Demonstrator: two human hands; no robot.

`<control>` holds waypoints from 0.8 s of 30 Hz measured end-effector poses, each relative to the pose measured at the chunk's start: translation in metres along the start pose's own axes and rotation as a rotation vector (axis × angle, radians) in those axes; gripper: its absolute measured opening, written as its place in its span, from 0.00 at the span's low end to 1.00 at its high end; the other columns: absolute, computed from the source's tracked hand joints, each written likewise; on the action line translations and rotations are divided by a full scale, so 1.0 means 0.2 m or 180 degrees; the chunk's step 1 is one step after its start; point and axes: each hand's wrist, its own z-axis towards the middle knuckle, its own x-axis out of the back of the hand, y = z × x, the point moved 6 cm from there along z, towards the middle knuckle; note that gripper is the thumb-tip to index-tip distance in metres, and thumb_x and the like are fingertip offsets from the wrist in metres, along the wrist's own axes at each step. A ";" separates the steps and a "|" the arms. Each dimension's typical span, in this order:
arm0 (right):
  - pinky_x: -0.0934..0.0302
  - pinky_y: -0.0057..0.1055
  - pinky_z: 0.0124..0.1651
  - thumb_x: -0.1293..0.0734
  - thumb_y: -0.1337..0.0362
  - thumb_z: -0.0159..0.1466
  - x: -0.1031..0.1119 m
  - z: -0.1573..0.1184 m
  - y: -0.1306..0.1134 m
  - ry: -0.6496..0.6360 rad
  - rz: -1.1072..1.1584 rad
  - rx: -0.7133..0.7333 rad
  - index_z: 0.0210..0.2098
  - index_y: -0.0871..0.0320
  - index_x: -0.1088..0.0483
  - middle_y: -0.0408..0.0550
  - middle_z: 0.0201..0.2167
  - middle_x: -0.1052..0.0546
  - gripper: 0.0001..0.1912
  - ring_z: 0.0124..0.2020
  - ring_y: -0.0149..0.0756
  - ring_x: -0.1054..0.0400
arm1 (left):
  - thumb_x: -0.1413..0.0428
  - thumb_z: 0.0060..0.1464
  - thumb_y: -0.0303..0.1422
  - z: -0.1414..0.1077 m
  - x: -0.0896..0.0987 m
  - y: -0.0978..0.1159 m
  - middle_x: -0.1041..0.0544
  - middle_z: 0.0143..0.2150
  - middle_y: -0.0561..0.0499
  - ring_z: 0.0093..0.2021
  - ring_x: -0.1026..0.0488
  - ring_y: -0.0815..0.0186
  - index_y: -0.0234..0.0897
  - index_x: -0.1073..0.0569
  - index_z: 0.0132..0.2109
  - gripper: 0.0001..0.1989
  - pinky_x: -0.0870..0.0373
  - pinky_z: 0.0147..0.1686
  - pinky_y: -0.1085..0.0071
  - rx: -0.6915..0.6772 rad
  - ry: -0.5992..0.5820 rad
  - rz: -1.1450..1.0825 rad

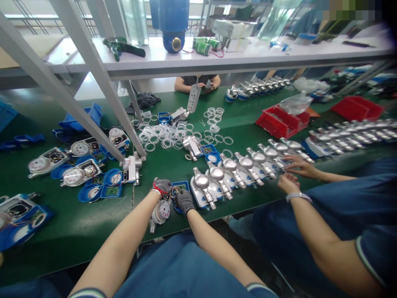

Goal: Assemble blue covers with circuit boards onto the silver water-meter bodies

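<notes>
Both of my hands wear grey gloves and work close together at the front of the green table. My left hand (162, 187), with a red band at the wrist, has its fingers curled over the upper end of an opened meter (161, 212) with a round white dial. Beside it, my right hand (185, 201) has bent fingers gripping the blue cover (180, 185), which carries a circuit board. Wires seem to run between the two parts; my fingers hide the exact contact.
Silver-domed meters (230, 166) line the table to the right, where a co-worker's hands (290, 183) reach in. Opened meters (82, 171) lie left. White rings (167, 134), red bins (281, 120) and a power strip (194, 98) stand beyond. A post (99, 87) crosses the left side.
</notes>
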 end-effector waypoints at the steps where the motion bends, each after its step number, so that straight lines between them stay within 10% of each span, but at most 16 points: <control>1: 0.33 0.31 0.42 0.40 0.61 0.65 -0.01 0.00 0.00 0.0022 0.0060 -0.0016 0.39 0.57 0.25 0.50 0.33 0.22 0.13 0.35 0.35 0.28 | 0.47 0.56 0.38 0.01 0.00 0.01 0.18 0.43 0.48 0.46 0.23 0.58 0.42 0.20 0.38 0.12 0.35 0.59 0.51 -0.0008 -0.0076 0.0033; 7: 0.30 0.34 0.35 0.43 0.64 0.64 -0.05 -0.06 0.04 -0.0056 0.0451 -0.0033 0.48 0.59 0.29 0.51 0.32 0.22 0.17 0.29 0.37 0.27 | 0.40 0.50 0.32 0.06 0.05 0.05 0.19 0.34 0.40 0.40 0.23 0.54 0.32 0.20 0.31 0.07 0.31 0.52 0.55 0.0065 -0.0057 0.0220; 11: 0.30 0.39 0.47 0.41 0.64 0.62 0.07 -0.04 0.05 0.0512 0.0601 0.0214 0.51 0.62 0.32 0.56 0.41 0.23 0.19 0.40 0.40 0.26 | 0.52 0.59 0.33 0.01 0.19 0.02 0.23 0.47 0.36 0.49 0.26 0.55 0.31 0.24 0.47 0.16 0.34 0.56 0.55 0.0119 0.0591 0.0271; 17: 0.36 0.38 0.54 0.38 0.61 0.64 0.38 0.03 -0.31 0.0718 -0.0024 0.1676 0.49 0.58 0.28 0.53 0.47 0.24 0.16 0.46 0.39 0.29 | 0.55 0.62 0.40 -0.12 0.33 0.09 0.25 0.50 0.46 0.54 0.31 0.61 0.42 0.25 0.48 0.17 0.41 0.65 0.58 -0.1103 0.1485 0.0082; 24: 0.35 0.32 0.49 0.34 0.65 0.62 0.58 0.06 -0.58 0.0098 -0.0426 0.2312 0.41 0.58 0.24 0.48 0.39 0.21 0.09 0.41 0.36 0.27 | 0.43 0.55 0.42 -0.22 0.09 0.04 0.26 0.56 0.46 0.58 0.32 0.56 0.43 0.31 0.58 0.24 0.43 0.68 0.49 -0.0341 0.0955 -0.0496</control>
